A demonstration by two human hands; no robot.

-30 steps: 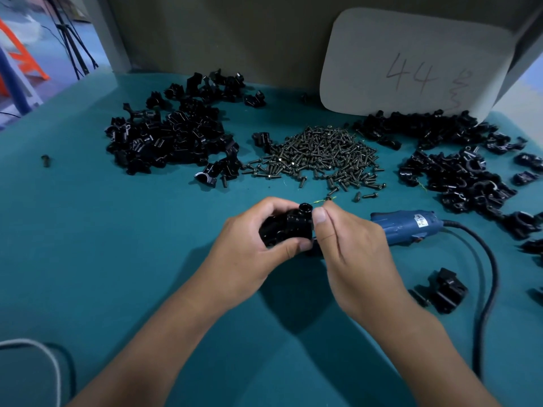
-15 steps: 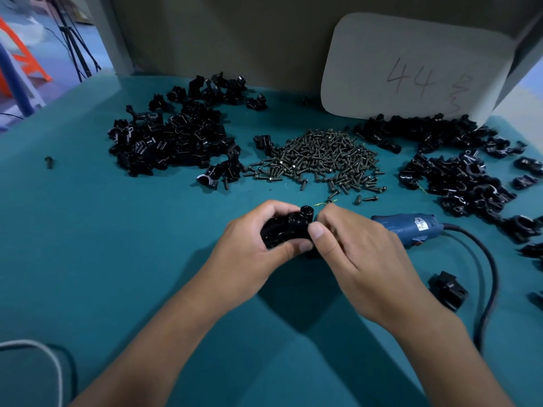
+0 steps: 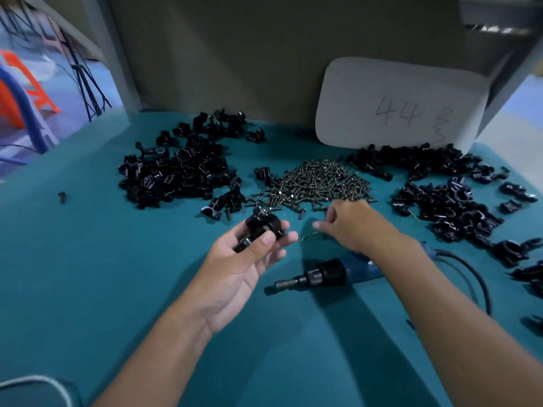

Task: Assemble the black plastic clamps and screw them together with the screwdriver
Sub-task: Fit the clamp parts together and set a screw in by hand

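Table (image 3: 88, 259): teal top under your arms; everything below lies on it.
Card (image 3: 402, 104): white, leaning on the back wall, "44" handwritten on it.
Left pile (image 3: 182, 168): black clamp parts heaped at the far left of the table.
Right pile (image 3: 440, 189): more black clamp parts, spread from under the card toward the right edge.
Screws (image 3: 320, 180): dark heap between the two piles, a few strays scattered along its near edge.
Screwdriver (image 3: 320, 276): lies on the table under your right forearm, bit pointing left, blue body mostly hidden by the arm, black cord (image 3: 476, 277) looping off to the right.
Left hand (image 3: 249, 259): palm up, your thumb and fingers curled round the clamp, lifted above the table.
Right hand (image 3: 349, 221): reaches to the near edge of the screws, fingers bent downward; blurred, so you cannot tell whether they pinch a screw.
Clamp (image 3: 263, 224): black, gripped at your left fingertips, just near of the screws and apart from your right hand.
Stray part (image 3: 61, 196): small and black, alone well left of the left pile.
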